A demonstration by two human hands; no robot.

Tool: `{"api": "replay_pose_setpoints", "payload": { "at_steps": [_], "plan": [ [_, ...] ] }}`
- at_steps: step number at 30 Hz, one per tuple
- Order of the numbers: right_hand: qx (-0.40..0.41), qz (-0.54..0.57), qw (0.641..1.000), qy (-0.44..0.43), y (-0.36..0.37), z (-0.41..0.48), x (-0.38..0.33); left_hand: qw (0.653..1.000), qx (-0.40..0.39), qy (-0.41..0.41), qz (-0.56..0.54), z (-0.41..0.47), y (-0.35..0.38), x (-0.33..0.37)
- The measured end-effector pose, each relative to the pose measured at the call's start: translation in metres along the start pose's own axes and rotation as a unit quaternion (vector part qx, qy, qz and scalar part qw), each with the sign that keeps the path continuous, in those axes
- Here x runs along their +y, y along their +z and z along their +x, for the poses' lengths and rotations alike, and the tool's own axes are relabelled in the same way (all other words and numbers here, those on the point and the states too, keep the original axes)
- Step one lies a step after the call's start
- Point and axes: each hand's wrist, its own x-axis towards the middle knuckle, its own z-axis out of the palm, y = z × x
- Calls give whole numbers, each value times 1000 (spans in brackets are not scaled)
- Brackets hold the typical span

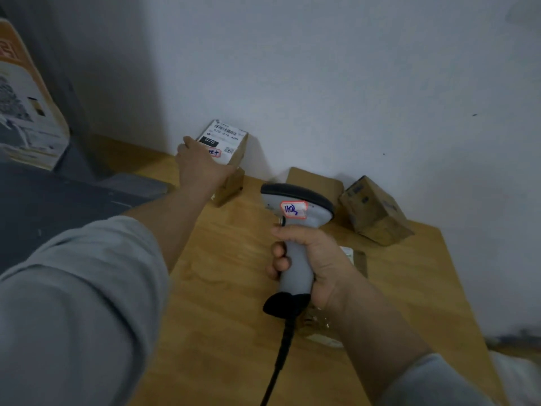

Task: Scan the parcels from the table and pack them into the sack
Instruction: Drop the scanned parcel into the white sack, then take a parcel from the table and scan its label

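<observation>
Left hand (202,168) is stretched far out, fingers and thumb clamped round the labelled parcel (227,142) by the wall. Right hand (317,268) grips the scanner (295,218) by its handle, nearer in over the surface (228,288); a brown parcel (377,212) sits just to its right.

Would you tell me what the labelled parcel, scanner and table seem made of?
The labelled parcel looks like matte brown cardboard with a white paper label; the scanner, probably smooth grey plastic with a dark cap; the table, light wood or veneer, grain visible.

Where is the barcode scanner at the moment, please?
In the head view the right hand grips the scanner above the table, just left of a brown parcel.
</observation>
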Motion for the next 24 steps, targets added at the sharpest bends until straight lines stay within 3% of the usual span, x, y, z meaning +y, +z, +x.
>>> {"api": "replay_pose_setpoints", "payload": {
  "at_steps": [5, 11, 24],
  "plan": [
    [1, 20, 999, -26, 3, -34, 1, 996, 48, 66, -31, -72, -13, -23],
    [-21, 32, 998, -40, 10, -109, 26, 988, 77, 133, 12, -180, -57, -43],
    [-60, 71, 994, -60, -26, -281, 111, 975, 167, 137, 51, -393, -138, -42]
  ]
}}
